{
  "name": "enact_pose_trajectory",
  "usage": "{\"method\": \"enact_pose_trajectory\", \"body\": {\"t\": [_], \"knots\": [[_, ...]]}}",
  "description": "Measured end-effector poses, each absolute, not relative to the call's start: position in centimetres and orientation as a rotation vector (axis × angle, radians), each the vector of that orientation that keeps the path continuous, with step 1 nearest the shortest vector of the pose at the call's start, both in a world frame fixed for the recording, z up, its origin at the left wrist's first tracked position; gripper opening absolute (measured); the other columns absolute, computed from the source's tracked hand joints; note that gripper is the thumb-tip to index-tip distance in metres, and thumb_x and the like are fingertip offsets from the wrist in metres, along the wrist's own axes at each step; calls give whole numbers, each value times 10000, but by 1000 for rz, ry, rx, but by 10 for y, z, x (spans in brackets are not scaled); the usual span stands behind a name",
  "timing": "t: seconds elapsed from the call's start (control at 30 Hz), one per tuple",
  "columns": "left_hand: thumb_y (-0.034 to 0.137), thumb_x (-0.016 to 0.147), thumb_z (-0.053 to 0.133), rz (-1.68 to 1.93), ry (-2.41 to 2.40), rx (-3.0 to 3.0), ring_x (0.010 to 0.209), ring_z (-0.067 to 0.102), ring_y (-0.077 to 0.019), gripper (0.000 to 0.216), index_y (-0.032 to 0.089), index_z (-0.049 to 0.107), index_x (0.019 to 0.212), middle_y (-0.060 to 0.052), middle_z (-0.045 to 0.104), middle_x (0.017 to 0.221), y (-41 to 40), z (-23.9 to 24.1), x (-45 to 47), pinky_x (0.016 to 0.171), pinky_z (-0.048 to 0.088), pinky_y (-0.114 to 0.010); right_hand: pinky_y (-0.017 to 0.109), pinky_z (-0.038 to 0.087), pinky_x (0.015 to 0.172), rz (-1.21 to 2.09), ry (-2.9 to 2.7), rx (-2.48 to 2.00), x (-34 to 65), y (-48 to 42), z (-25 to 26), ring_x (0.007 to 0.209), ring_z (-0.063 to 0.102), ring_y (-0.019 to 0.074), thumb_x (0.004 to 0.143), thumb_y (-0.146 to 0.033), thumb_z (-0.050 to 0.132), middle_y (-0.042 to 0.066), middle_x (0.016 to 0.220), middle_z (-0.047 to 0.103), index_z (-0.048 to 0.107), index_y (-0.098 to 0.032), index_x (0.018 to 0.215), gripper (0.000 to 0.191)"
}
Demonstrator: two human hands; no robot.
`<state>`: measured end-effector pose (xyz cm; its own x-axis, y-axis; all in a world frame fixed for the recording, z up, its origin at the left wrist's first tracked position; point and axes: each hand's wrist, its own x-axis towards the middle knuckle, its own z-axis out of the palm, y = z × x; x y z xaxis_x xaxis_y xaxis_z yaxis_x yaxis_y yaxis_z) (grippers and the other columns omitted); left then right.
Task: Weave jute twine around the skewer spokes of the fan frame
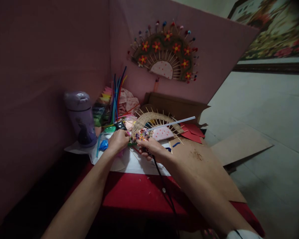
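My right hand [151, 147] is wrapped round a glue gun [142, 135] with a colourful patterned body. A long white glue stick [175, 122] juts from it up to the right, and a black cord [160, 174] hangs below. My left hand [119, 141] is closed, its fingertips pinched beside the gun at the left end of a fan-shaped craft piece. This piece has a twine-wrapped arch [151, 117], thin wooden sticks radiating through it and a pink dotted half-circle [163, 132]. Whatever the left fingertips hold is too small to make out.
A purple tumbler [80, 119] stands at the left, near upright pipe cleaners [117, 96] and small coloured packets [110, 129]. Red paper [193, 132] and a cardboard sheet [209, 166] lie at the right. A finished-looking flowered fan [161, 68] hangs on the pink wall behind.
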<state>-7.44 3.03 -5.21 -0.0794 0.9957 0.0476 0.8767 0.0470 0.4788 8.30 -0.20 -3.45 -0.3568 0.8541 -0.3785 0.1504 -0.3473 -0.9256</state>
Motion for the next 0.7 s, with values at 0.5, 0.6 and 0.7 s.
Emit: {"method": "enact_pose_trajectory", "body": {"t": [0.5, 0.6, 0.7], "knots": [[293, 750, 505, 544, 2040, 1908, 753, 642, -242, 245, 211, 736, 751, -107, 711, 760, 30, -51, -74, 598, 403, -288, 158, 193, 310, 1740, -1379, -1361, 81, -4, -31, 337, 321, 29, 848, -282, 519, -50, 501, 482, 440, -175, 686, 210], [297, 754, 513, 549, 2038, 1900, 762, 643, -238, 243, 209, 740, 768, -109, 714, 775, 30, -50, -74, 604, 406, -284, 159, 191, 315, 1735, -1376, -1368, 81, -4, -31, 338, 318, 27, 838, -274, 530, -51, 495, 482, 440, -175, 681, 207], [300, 757, 511, 549, 2034, 1901, 763, 641, -236, 245, 210, 739, 764, -107, 715, 787, 29, -50, -74, 599, 403, -284, 158, 193, 313, 1733, -1382, -1363, 81, -4, -31, 334, 313, 25, 837, -273, 527, -52, 496, 478, 441, -172, 669, 214]]}}
